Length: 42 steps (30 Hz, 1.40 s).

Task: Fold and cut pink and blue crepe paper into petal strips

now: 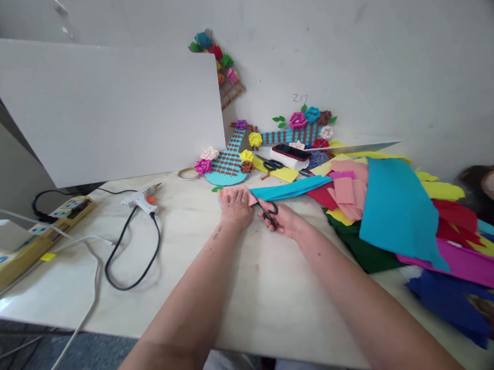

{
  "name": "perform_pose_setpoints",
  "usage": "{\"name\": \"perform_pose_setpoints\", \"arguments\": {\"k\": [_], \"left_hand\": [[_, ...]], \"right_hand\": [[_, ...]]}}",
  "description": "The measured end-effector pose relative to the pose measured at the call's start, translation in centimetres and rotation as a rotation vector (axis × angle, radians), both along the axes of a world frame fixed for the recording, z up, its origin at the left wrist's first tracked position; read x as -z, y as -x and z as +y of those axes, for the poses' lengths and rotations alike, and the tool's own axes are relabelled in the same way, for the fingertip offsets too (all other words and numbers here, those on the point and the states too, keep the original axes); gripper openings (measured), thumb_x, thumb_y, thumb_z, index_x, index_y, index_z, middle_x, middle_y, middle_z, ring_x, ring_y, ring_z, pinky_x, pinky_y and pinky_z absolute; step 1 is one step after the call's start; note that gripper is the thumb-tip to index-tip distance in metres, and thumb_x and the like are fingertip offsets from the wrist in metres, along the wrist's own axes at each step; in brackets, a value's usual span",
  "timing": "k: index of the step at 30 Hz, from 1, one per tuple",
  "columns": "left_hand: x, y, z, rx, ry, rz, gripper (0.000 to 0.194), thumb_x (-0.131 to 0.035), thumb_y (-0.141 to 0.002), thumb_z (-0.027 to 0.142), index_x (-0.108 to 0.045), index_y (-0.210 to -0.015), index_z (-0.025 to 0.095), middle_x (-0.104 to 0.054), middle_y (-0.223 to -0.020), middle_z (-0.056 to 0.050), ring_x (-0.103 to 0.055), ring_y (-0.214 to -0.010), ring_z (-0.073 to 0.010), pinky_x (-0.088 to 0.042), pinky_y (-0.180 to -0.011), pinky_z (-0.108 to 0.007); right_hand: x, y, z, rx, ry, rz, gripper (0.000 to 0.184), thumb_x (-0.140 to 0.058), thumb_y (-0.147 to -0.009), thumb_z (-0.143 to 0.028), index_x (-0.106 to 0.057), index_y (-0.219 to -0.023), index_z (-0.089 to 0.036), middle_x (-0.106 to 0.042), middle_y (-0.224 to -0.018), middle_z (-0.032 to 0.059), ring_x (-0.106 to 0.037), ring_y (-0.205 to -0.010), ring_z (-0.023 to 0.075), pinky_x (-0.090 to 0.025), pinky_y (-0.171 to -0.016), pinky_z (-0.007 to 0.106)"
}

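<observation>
My left hand [236, 211] lies flat with its fingers stretched over a piece of peach-pink paper [228, 194], pressing it to the table. In my right hand [281, 219] is a pair of black-handled scissors [270, 211]. Their blades point up and left, at the right edge of the peach paper beside my left fingers. Just behind the scissors runs a long folded strip of blue paper [291, 188]. A turquoise guitar-shaped craft piece [227, 162] with paper flowers stands beyond my left hand.
A white glue gun [140, 199] with a looped black cord lies to the left, near a yellow power strip [32, 244]. Colourful paper sheets [400, 208] pile up on the right. At the back are a phone [291, 152], a second pair of scissors [273, 165] and a tape roll [188, 174].
</observation>
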<state>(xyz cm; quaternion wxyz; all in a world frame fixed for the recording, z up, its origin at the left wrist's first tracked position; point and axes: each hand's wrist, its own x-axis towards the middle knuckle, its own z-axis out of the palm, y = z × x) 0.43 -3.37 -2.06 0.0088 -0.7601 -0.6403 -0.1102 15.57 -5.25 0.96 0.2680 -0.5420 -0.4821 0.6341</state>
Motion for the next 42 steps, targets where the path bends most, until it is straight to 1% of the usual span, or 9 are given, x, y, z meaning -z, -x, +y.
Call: {"name": "perform_pose_setpoints", "arguments": {"k": [7, 15, 18, 23, 27, 30, 34, 38, 42], "left_hand": [[-0.2, 0.0, -0.1, 0.003, -0.016, 0.009, 0.056, -0.028, -0.086, 0.033, -0.031, -0.138, 0.013, -0.03, -0.145, -0.01, -0.022, -0.134, -0.0235, -0.014, -0.108, -0.047], [-0.2, 0.0, -0.2, -0.004, -0.005, -0.005, 0.056, -0.029, -0.086, 0.033, -0.03, -0.139, 0.014, -0.028, -0.146, -0.008, -0.021, -0.135, -0.0228, -0.013, -0.108, -0.045], [-0.4, -0.1, -0.3, -0.002, 0.007, -0.003, 0.057, -0.029, -0.086, 0.032, -0.03, -0.139, 0.011, -0.027, -0.146, -0.009, -0.021, -0.135, -0.0233, -0.013, -0.108, -0.045], [-0.6, -0.1, -0.4, -0.001, 0.009, 0.0, 0.055, -0.028, -0.087, 0.032, -0.031, -0.139, 0.015, -0.028, -0.145, -0.008, -0.021, -0.135, -0.0225, -0.013, -0.108, -0.046], [-0.5, -0.1, -0.4, 0.003, 0.011, 0.01, 0.055, -0.027, -0.087, 0.032, -0.03, -0.139, 0.013, -0.029, -0.145, -0.009, -0.02, -0.135, -0.0224, -0.013, -0.109, -0.046], [-0.4, -0.1, -0.3, 0.001, 0.004, 0.01, 0.055, -0.028, -0.087, 0.033, -0.03, -0.139, 0.014, -0.028, -0.145, -0.009, -0.021, -0.135, -0.0235, -0.014, -0.108, -0.047], [-0.2, -0.1, -0.1, 0.002, -0.011, 0.012, 0.055, -0.03, -0.087, 0.033, -0.032, -0.138, 0.013, -0.03, -0.144, -0.01, -0.022, -0.134, -0.0243, -0.015, -0.107, -0.049], [0.0, 0.0, -0.1, 0.008, -0.029, 0.003, 0.055, -0.031, -0.086, 0.032, -0.033, -0.137, 0.011, -0.03, -0.144, -0.012, -0.024, -0.133, -0.0249, -0.016, -0.107, -0.048], [0.0, 0.0, -0.1, 0.008, -0.033, -0.01, 0.055, -0.03, -0.086, 0.032, -0.033, -0.137, 0.011, -0.03, -0.144, -0.011, -0.024, -0.133, -0.0247, -0.017, -0.107, -0.047]], "right_hand": [[0.0, 0.2, -0.4, 0.071, -0.039, 0.026, 0.043, -0.055, -0.076, -0.055, -0.055, -0.07, -0.013, -0.048, -0.042, -0.0031, -0.038, -0.031, 0.0039, -0.022, -0.03, 0.015], [-0.8, 0.8, -1.2, 0.144, -0.081, 0.035, 0.037, -0.059, -0.077, -0.048, -0.053, -0.064, -0.014, -0.045, -0.039, -0.0036, -0.036, -0.031, 0.0042, -0.026, -0.031, 0.016], [-0.7, 0.9, -1.3, 0.155, -0.097, 0.027, 0.037, -0.059, -0.076, -0.047, -0.053, -0.063, -0.013, -0.045, -0.039, -0.0034, -0.035, -0.03, 0.004, -0.025, -0.031, 0.016], [-0.7, 0.9, -1.5, 0.146, -0.132, 0.006, 0.039, -0.06, -0.075, -0.049, -0.055, -0.064, -0.012, -0.043, -0.038, -0.0042, -0.034, -0.03, 0.0032, -0.024, -0.031, 0.016], [-1.2, 1.1, -2.0, 0.167, -0.119, -0.009, 0.034, -0.058, -0.078, -0.044, -0.054, -0.064, -0.013, -0.044, -0.038, -0.0048, -0.033, -0.03, 0.0025, -0.022, -0.03, 0.014], [-1.1, 1.1, -1.9, 0.135, -0.116, -0.022, 0.035, -0.057, -0.078, -0.046, -0.054, -0.065, -0.013, -0.045, -0.039, -0.004, -0.036, -0.03, 0.0039, -0.019, -0.028, 0.015], [-0.3, 0.6, -1.1, 0.078, -0.116, -0.017, 0.039, -0.055, -0.077, -0.051, -0.055, -0.071, -0.012, -0.049, -0.042, -0.0019, -0.041, -0.031, 0.006, -0.016, -0.026, 0.016], [0.1, 0.3, -0.2, 0.028, -0.058, 0.01, 0.042, -0.052, -0.077, -0.056, -0.053, -0.075, -0.014, -0.051, -0.045, -0.0014, -0.044, -0.032, 0.0065, -0.016, -0.026, 0.015], [-0.1, 0.3, 0.5, -0.021, -0.006, 0.002, 0.045, -0.051, -0.075, -0.06, -0.05, -0.075, -0.016, -0.053, -0.047, -0.0011, -0.046, -0.033, 0.007, -0.017, -0.027, 0.015]]}}
